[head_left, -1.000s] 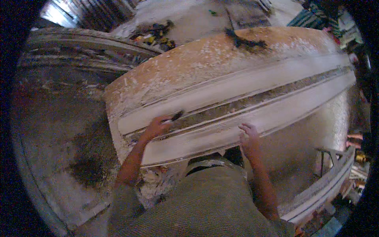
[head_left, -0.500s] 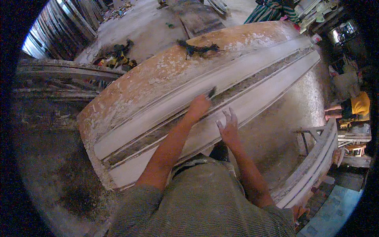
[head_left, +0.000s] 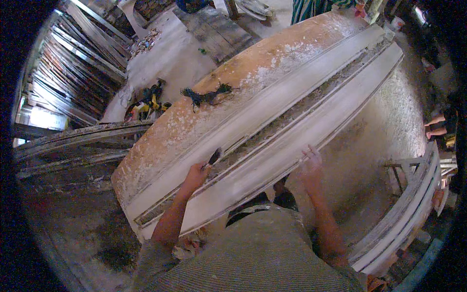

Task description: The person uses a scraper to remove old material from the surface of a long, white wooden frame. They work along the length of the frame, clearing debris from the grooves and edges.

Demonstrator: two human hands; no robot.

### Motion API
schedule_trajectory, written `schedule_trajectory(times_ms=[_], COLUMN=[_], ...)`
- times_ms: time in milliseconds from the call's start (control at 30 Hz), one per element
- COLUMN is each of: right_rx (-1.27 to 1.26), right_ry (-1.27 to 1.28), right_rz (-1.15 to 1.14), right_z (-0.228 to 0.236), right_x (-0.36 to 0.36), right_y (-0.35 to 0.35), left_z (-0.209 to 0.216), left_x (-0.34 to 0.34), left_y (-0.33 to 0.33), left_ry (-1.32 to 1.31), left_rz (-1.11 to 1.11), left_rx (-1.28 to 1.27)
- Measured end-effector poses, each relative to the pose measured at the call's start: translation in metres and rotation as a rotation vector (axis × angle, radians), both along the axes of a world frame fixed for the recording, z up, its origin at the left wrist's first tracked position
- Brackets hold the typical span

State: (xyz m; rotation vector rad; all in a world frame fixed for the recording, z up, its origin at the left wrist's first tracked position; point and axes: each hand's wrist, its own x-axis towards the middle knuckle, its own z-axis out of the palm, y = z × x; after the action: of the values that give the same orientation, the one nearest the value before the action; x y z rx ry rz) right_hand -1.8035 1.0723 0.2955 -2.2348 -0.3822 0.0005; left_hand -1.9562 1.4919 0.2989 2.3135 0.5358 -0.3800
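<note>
A long tan board (head_left: 228, 70), smeared with white residue, lies slantwise before me. Along it run two white strips (head_left: 311, 80) with a rough grey channel (head_left: 292, 112) between them. In my left hand (head_left: 196, 176), closed, is a small brush (head_left: 214, 155) with dark bristles, over the upper strip close to the channel. My right hand (head_left: 312, 163), whitened with dust, holds nothing; its fingers are spread at the near edge of the lower strip. Whether its fingertips touch the strip, I cannot tell.
A dark stringy bundle (head_left: 206, 95) rests on the tan board's far side. Curved pale pieces on a frame (head_left: 404, 219) stand at right, more curved lengths (head_left: 82, 141) at left. Strips (head_left: 73, 73) lean at the upper left. Another person's hands (head_left: 436, 127) show at far right.
My left hand has drawn the brush down and left along the strips. My right hand has shifted right, to the near edge. The view has tilted too.
</note>
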Motion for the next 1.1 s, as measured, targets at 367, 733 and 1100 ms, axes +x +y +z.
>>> schedule_trajectory(times_ms=[367, 733, 1100], right_rx=[0.147, 0.283, 0.106], right_ry=[0.124, 0.369, 0.289], right_rz=[0.026, -0.138, 0.065], right_z=[0.027, -0.033, 0.016], right_x=[0.067, -0.023, -0.073], right_y=[-0.001, -0.019, 0.068], left_z=[-0.055, 0.007, -0.028], left_x=[0.313, -0.124, 0.06], left_y=[-0.168, 0.073, 0.0], left_ry=[-0.149, 0.135, -0.291], left_rz=[-0.195, -0.237, -0.492], left_rx=[0.09, 0.428, 0.268])
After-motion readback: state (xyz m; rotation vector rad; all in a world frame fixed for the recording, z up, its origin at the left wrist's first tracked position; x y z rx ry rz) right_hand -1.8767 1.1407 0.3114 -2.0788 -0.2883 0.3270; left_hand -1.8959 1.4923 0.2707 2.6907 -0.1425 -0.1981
